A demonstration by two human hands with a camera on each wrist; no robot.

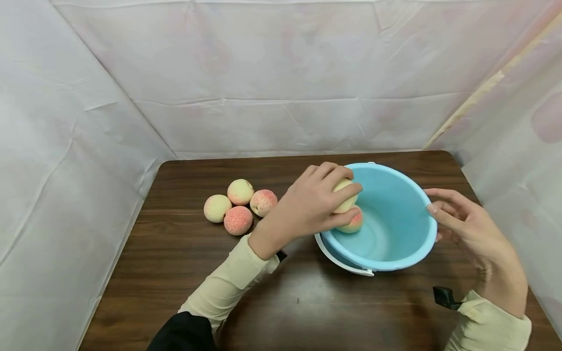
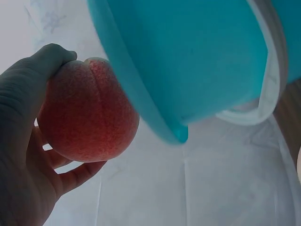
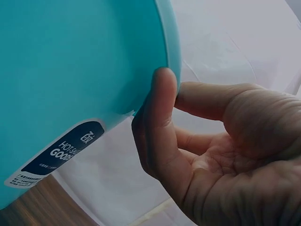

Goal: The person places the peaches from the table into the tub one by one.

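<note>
My left hand (image 1: pixel 313 200) grips a peach (image 2: pixel 89 113) at the left rim of a light blue bucket (image 1: pixel 395 214). From the head view this peach looks pale yellow; the left wrist view shows its red side, with the thumb and fingers around it. Below the hand, a second peach (image 1: pixel 354 223) shows inside the bucket, partly covered by the thumb. On the bucket's right side, my right hand (image 1: pixel 474 229) pinches the rim between thumb and fingers. The fingers press the outer wall near a dark label (image 3: pixel 63 148) in the right wrist view.
Several yellow and pink peaches (image 1: pixel 238 220) lie grouped on the dark wooden table (image 1: pixel 167 273), left of the bucket. The bucket's white handle (image 1: pixel 342 263) hangs down at its front left. Pale sheets (image 1: pixel 281 87) stand around the table's back and sides.
</note>
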